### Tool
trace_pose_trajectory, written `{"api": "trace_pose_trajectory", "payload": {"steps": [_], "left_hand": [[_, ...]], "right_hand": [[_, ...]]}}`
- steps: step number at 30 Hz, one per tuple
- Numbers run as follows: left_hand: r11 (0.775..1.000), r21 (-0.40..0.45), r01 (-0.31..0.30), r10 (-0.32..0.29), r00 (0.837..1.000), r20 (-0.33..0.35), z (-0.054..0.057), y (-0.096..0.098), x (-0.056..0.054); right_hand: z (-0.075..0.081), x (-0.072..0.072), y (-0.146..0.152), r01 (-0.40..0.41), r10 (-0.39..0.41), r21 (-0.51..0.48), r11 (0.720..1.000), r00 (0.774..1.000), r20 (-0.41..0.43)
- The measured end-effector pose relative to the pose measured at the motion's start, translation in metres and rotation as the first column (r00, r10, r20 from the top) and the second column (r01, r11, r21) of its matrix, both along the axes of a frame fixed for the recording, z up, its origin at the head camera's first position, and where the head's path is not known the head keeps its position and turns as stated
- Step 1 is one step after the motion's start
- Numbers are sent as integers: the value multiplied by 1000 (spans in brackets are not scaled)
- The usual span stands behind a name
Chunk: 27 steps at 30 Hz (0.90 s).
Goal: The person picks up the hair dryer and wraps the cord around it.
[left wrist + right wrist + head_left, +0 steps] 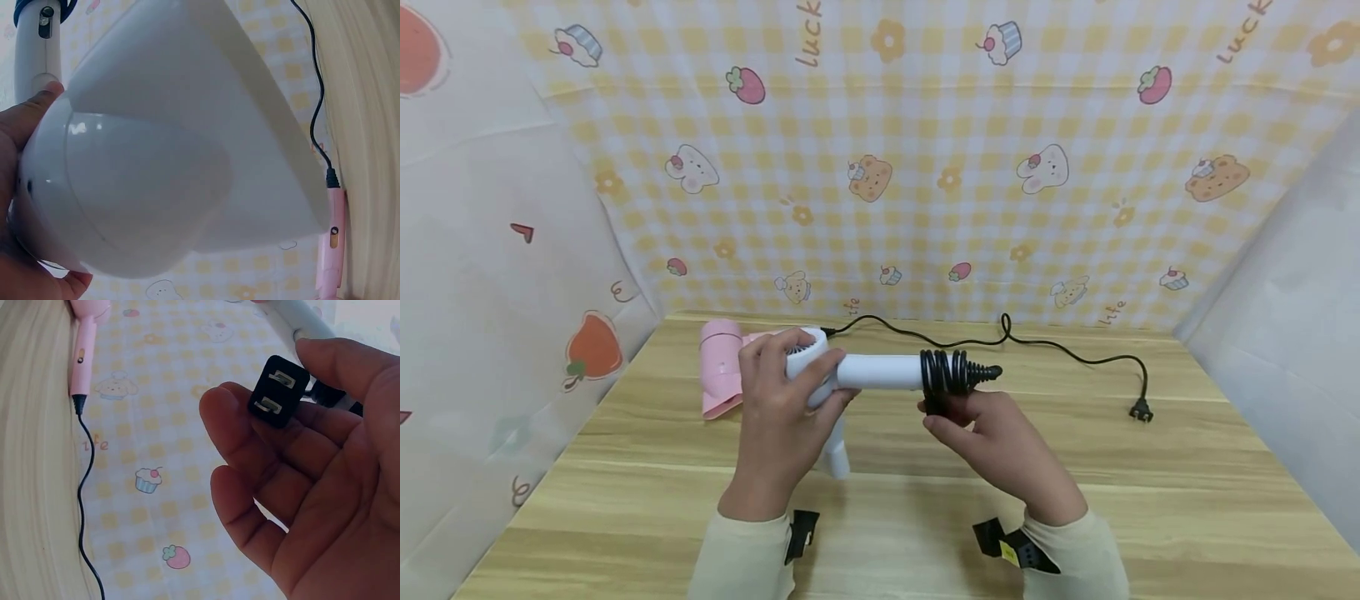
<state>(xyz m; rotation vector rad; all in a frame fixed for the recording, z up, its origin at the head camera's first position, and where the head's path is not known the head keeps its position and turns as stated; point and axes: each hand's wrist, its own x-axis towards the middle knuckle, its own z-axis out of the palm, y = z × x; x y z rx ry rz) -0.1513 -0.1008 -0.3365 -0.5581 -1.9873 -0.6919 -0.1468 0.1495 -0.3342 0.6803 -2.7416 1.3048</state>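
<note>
My left hand (pixel 775 417) grips a white hair dryer (pixel 880 372) by its round body, thumb and fingers spread about it. The dryer is held above the table with its handle pointing right. Its wide white nozzle (pixel 206 81) fills much of the left wrist view. A black power cord (pixel 943 372) is wound in several coils around the handle's end. Just below those coils, my right hand (pixel 1000 433) holds the cord's two-pin plug (pixel 279 390) between thumb and curled fingers. The plug's prongs face the camera in the right wrist view.
A pink hair dryer (pixel 721 367) lies at the back left of the wooden table (pixel 1075 500), partly hidden by my left hand. Its black cord (pixel 917 335) runs right along the back edge to a plug (pixel 1141 410). A patterned cloth (pixel 925 233) hangs behind.
</note>
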Motion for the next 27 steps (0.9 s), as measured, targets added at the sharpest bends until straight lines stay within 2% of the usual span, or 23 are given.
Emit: {"api": "trace_pose_trajectory", "payload": {"steps": [8,13,16,18,19,21,24,27], "left_hand": [[1000,-23,-20,21,1000,20,-2,6,-5],[997,-68,-40,47,994,97,-10,13,-15],[995,-87,-39,51,988,146,-18,19,-25],[994,-102,-34,54,978,200,-22,25,-31],[994,-108,-33,58,970,236,-23,28,-33],[990,-136,-41,85,940,331,-23,33,-36],[980,-190,-55,138,878,457,-20,38,-39],[964,-263,-47,192,807,559,-18,41,-44]], "right_hand": [[1,1,2,7,-7,36,999,1000,-7],[-4,-3,-2,51,-52,73,996,999,14],[-9,-7,-5,113,-112,122,986,994,-14],[-13,-10,-4,153,-148,154,976,988,-41],[-15,-11,-4,170,-164,170,971,985,-49],[-19,-13,-2,192,-185,196,962,981,-53],[-25,-17,-1,204,-202,210,956,979,-31],[-35,-22,-1,213,-216,225,951,976,-11]]}}
